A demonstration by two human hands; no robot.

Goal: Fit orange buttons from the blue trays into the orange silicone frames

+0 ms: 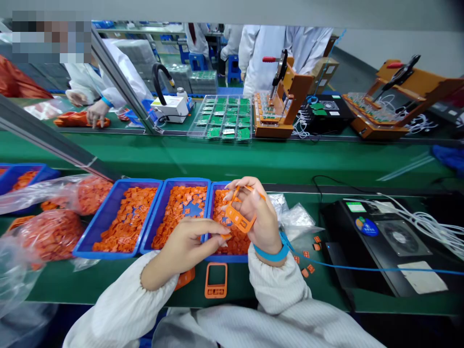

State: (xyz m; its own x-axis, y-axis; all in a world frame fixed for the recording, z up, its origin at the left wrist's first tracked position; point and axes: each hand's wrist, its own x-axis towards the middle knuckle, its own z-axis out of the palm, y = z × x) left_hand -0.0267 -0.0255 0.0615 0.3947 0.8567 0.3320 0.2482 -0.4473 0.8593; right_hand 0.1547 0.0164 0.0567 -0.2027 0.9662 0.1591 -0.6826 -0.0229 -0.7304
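Orange frame [237, 217] up in the right hand [259, 215], held clear above the nearest blue tray [227, 258], fingers curled partly closed around one side of it, the exact grip hidden behind the hand. Left hand [184, 244] just beside it, reaching in with fingers nearly closed, fingertips at a small orange piece [225, 237], any real hold on that piece impossible to confirm from this angle. Heaped orange pieces across that tray and the two next to it, a second frame [216, 280] flat on the green bench [108, 285] just below the tray rim, and a few loose bits [306, 270] off to the right. Blue wrist strap [271, 253] on the right wrist, its cord [362, 267] trailing over the bench toward a black machine [380, 251]. Main risks, as judged from this layout: a thin, probably springy frame slipping from a partial grip and dropping into the heap; the small piece flicking away under too sharp a pinch; loose bits swept aside by a white sleeve [282, 285]; the cord snagging during a sudden swing of the right arm, tugging at the wrist.
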